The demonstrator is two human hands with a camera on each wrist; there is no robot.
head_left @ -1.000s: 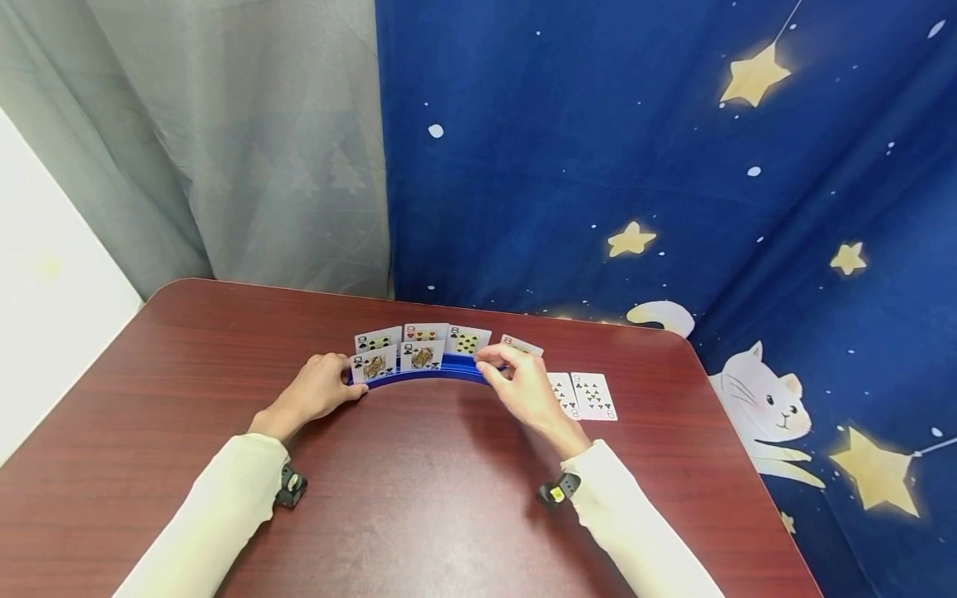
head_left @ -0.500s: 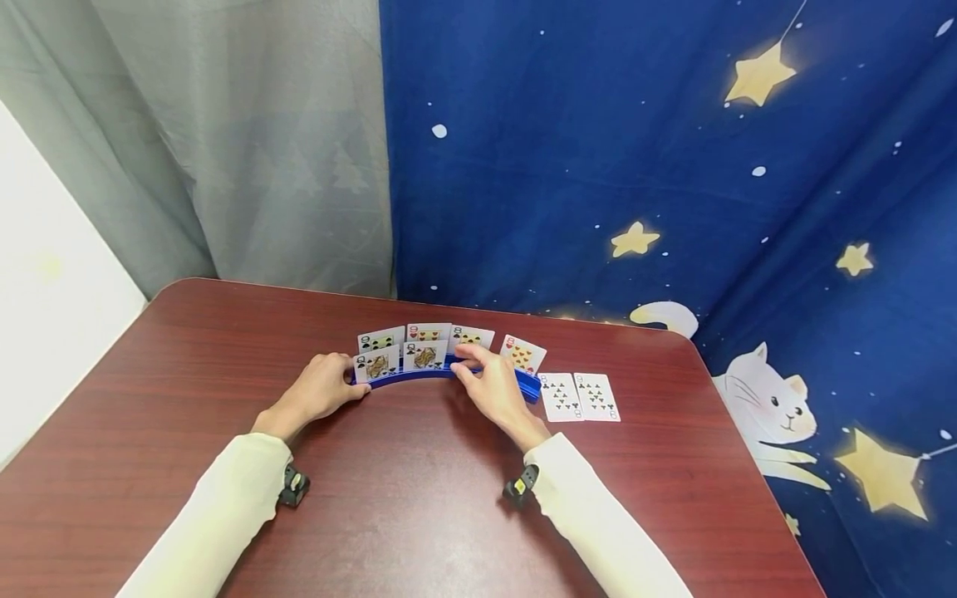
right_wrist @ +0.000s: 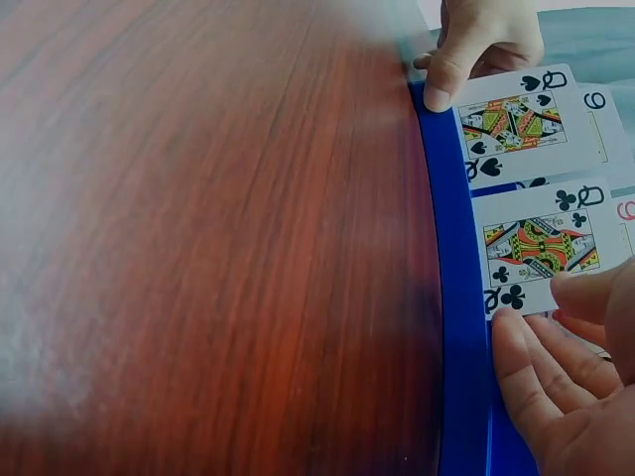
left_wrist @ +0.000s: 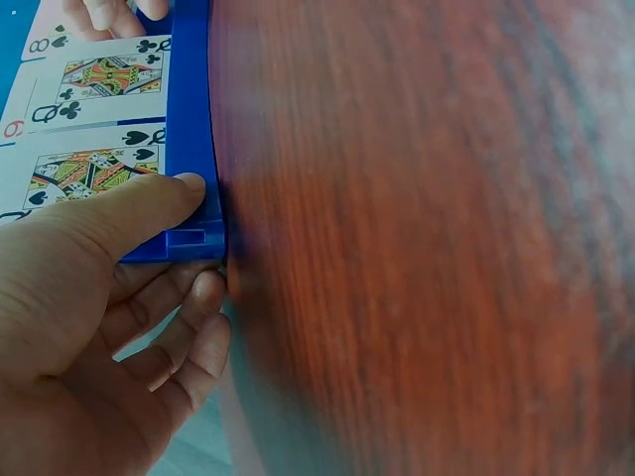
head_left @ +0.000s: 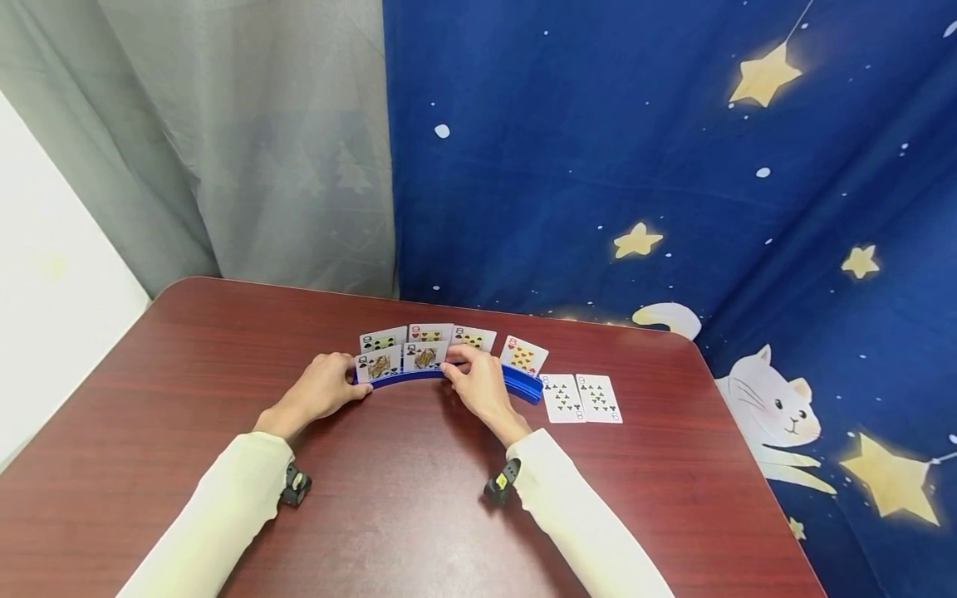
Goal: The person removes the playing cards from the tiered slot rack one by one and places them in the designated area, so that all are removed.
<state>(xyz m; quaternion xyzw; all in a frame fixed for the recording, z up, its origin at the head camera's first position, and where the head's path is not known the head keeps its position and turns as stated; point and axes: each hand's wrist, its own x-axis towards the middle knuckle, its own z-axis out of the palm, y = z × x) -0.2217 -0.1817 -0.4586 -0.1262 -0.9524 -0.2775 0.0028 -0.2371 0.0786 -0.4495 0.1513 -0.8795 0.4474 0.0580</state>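
Note:
A curved blue playing card holder (head_left: pixel 521 384) stands on the table. My left hand (head_left: pixel 317 394) grips its left end, thumb (left_wrist: pixel 179 196) on the front edge and fingers curled beneath. The queen of spades (right_wrist: pixel 512 124) and the queen of clubs (right_wrist: pixel 541 238) stand side by side in the front row. My right hand (head_left: pixel 481 386) pinches the right edge of the queen of clubs, thumb on its face. Behind them stand a black nine (head_left: pixel 381 340), a red nine (head_left: pixel 430 332) and the eight of spades (head_left: pixel 473 336); the eight of hearts (head_left: pixel 526 355) leans farther right.
Face up on the table (head_left: pixel 389 515), right of the holder, lie the eight of clubs (head_left: pixel 561 399) and the nine of clubs (head_left: pixel 599 399). A grey curtain (head_left: pixel 299 166) and a blue starry curtain (head_left: pixel 561 208) hang behind the table.
My right hand has moved left along the holder to the queen of clubs, uncovering the eight of hearts and the holder's right end. The left hand keeps its grip.

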